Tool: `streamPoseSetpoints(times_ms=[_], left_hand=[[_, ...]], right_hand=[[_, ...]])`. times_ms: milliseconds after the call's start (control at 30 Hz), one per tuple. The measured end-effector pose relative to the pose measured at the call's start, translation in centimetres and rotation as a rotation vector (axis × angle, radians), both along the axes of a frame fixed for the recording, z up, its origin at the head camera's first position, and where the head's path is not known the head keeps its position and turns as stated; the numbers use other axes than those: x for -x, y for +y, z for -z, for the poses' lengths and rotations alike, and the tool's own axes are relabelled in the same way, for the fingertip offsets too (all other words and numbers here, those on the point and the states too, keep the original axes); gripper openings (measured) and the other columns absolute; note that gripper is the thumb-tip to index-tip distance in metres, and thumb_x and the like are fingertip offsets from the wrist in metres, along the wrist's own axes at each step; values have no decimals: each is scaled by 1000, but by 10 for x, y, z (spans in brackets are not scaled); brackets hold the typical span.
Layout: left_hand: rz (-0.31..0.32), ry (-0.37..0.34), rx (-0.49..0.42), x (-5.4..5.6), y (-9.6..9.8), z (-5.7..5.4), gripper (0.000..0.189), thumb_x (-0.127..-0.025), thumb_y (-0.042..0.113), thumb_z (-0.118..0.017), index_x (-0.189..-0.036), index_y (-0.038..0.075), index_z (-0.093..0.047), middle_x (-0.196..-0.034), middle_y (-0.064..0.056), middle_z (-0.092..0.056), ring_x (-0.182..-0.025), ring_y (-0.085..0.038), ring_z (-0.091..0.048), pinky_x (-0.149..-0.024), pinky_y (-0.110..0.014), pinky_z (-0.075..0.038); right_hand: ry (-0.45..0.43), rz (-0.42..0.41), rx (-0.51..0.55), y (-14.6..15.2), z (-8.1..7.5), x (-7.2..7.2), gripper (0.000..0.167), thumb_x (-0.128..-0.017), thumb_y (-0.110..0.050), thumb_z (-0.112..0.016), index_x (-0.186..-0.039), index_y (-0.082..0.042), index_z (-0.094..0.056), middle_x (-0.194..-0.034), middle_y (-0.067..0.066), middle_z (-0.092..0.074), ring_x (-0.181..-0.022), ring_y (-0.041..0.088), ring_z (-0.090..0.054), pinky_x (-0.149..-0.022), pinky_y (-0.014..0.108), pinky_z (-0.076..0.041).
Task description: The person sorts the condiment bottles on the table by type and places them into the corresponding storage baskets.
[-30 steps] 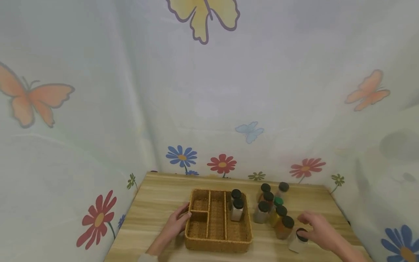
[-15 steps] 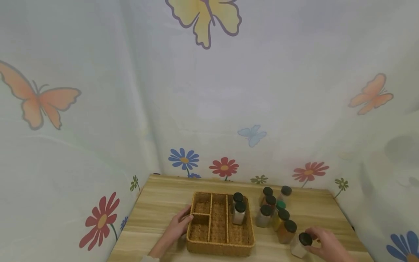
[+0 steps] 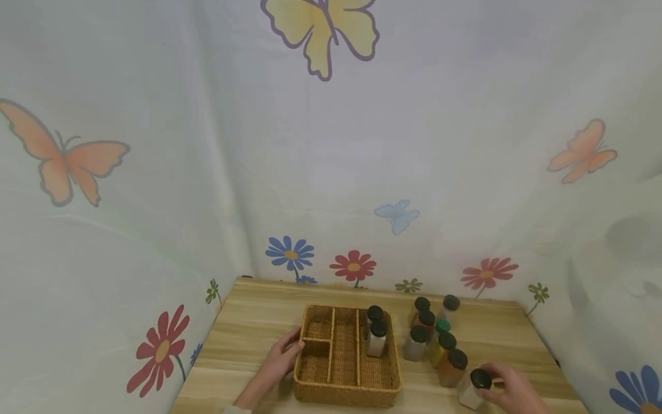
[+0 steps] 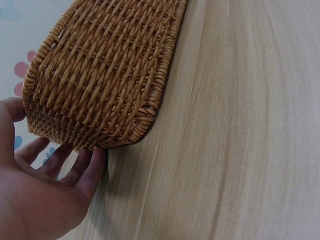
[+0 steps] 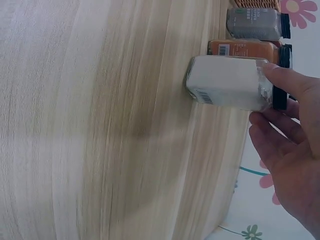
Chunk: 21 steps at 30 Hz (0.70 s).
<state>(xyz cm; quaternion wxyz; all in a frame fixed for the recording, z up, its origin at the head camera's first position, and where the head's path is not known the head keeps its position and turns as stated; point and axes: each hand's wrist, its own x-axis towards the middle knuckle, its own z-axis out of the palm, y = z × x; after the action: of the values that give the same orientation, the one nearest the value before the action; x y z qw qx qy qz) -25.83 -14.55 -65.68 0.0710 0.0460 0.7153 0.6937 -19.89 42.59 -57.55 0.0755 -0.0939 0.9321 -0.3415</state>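
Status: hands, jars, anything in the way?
Left hand holds wicker basket. Right hand pinches white jar. Two jars in basket's right compartment. Orange jar beside white jar, on basket side.

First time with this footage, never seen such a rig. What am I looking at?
No machine here: a person works with bare hands. The wide picture comes from a camera on the head, looking forward and down; the close-ups come from a camera on each wrist.

On the wooden table stands a divided wicker basket, two dark-lidded jars in its right compartment. More jars cluster to its right, one green-lidded. The left hand holds the basket's left side; the right hand grips a white-filled jar near its black lid.
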Motion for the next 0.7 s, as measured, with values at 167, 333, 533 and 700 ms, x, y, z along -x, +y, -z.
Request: streamPoseSetpoints(times_ms=[167, 333, 533, 700], left_hand=[[9, -3, -13, -1, 0, -2, 66, -109, 27, -62, -163, -1, -34, -164, -33, -34, -146, -53, -41, -104, -56, -57], [-4, -2, 9, -2, -1, -5, 65, -109, 26, -62, -162, -1, -37, -163, -33, -34, -145, -54, -42, -105, -55, -57], [3, -4, 6, -2, -1, -6, 62, -110, 22, -59, -163, 0, -36, -164, -33, -34, -147, -54, -40, -107, -55, -55], [12, -3, -11, -1, 0, -4, 62, -110, 22, -59, -163, -1, -35, -164, -33, -34, -148, -53, -38, -107, -55, -54]], right_hand=[[-7, -56, -6, 0, -9, -1, 40, -89, -25, -87, -115, 0, -70, -107, 4, -74, -89, 11, -68, -75, 35, -64], [-36, -115, -16, -16, -34, -4, 38, -91, -31, -85, -114, -3, -74, -103, -1, -74, -86, 7, -67, -73, 28, -61], [77, -132, 54, -53, -61, -7, 39, -92, -33, -85, -118, -7, -74, -107, -4, -75, -91, 6, -68, -78, 28, -61], [213, -114, 188, -85, -63, -3, 36, -91, -26, -87, -118, -8, -71, -110, -1, -74, -95, 8, -70, -83, 32, -63]])
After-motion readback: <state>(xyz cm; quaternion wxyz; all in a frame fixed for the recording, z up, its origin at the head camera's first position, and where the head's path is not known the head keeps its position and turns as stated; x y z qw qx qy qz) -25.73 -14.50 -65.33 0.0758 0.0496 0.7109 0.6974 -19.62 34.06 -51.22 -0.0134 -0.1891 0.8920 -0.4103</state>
